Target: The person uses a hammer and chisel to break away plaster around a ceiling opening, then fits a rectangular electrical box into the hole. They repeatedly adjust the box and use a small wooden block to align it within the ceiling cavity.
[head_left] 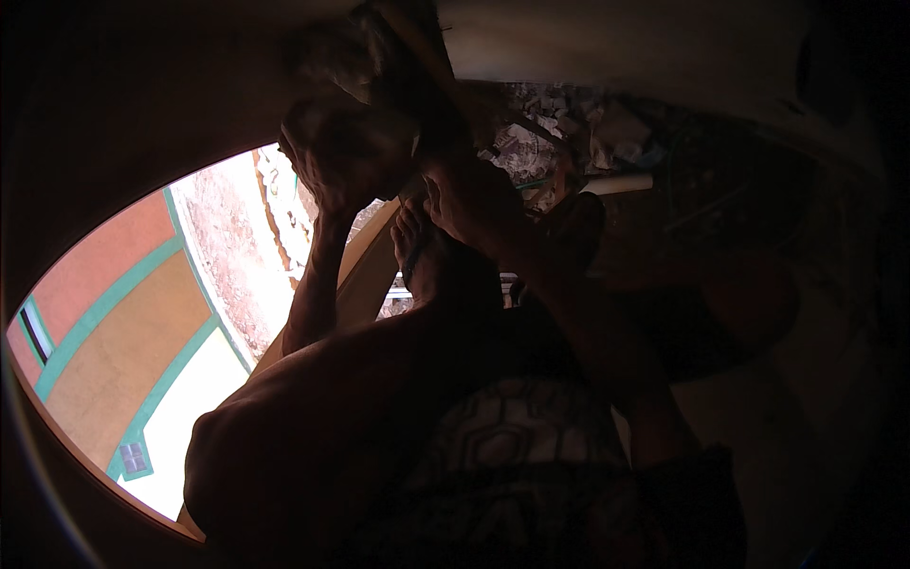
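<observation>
Head view: dark, long, possibly wooden piece (420, 52), far centre, long axis running far-left to near-right; your right hand (476, 202) near its near end, your left hand (349, 156) just left. Both look curled; shadow hides what either grips.

the wall (123, 356) looks matt, the debris (536, 137) rough, the patterned garment (512, 431) cloth.

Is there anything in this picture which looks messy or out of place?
Yes: beyond the right hand, small pale pieces lie scattered untidily, with a pale rod-shaped piece nearby, so that area looks littered. It is too dark to tell whether anything is damaged.
</observation>
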Action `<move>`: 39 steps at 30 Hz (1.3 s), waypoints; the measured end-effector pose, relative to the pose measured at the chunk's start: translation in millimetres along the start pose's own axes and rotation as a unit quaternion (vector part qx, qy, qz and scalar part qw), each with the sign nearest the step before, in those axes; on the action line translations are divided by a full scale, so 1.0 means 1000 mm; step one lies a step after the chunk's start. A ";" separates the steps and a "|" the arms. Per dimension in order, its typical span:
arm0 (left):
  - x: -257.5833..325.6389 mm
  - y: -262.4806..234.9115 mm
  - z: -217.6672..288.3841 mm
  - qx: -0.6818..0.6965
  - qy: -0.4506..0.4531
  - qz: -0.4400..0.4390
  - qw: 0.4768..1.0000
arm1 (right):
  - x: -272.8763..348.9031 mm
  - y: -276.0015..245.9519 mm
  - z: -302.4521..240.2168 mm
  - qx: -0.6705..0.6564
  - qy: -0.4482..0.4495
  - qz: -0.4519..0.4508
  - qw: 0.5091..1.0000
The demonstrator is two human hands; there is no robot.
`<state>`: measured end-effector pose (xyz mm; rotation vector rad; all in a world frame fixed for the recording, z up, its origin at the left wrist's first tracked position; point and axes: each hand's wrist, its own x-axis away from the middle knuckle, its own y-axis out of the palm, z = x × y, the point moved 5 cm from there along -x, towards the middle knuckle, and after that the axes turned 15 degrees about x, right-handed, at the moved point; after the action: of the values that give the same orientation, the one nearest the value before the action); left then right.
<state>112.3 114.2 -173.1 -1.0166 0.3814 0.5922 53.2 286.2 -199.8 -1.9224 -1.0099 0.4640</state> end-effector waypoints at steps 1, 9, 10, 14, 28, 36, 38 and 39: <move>0.001 -0.001 -0.003 0.004 0.001 0.001 1.000 | 0.002 -0.005 0.001 -0.013 0.019 -0.028 0.999; -0.007 -0.002 0.001 -0.003 -0.004 -0.032 0.999 | 0.006 -0.003 0.011 -0.060 0.038 -0.030 0.997; -0.005 -0.001 -0.001 0.009 -0.001 -0.019 1.000 | 0.005 -0.003 0.010 -0.061 0.041 -0.037 0.997; 0.004 0.001 -0.014 0.015 -0.016 -0.006 1.000 | 0.004 -0.009 0.006 -0.053 0.032 -0.010 0.998; 0.008 0.002 -0.007 -0.010 -0.061 -0.020 0.998 | -0.002 0.013 0.007 -0.040 0.075 -0.141 0.986; 0.006 0.000 -0.011 -0.012 -0.075 -0.025 0.997 | -0.007 -0.008 -0.005 -0.040 -0.022 -0.023 0.999; 0.006 0.002 -0.009 -0.005 -0.079 -0.027 0.996 | -0.005 0.003 -0.005 -0.021 0.023 -0.061 0.998; 0.003 0.004 -0.011 -0.005 -0.077 -0.024 0.997 | -0.007 0.008 -0.005 -0.015 0.033 -0.065 0.997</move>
<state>111.7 107.4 -183.1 -0.9801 0.2180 0.6243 56.4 275.6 -204.1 -1.8730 -1.0955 0.3098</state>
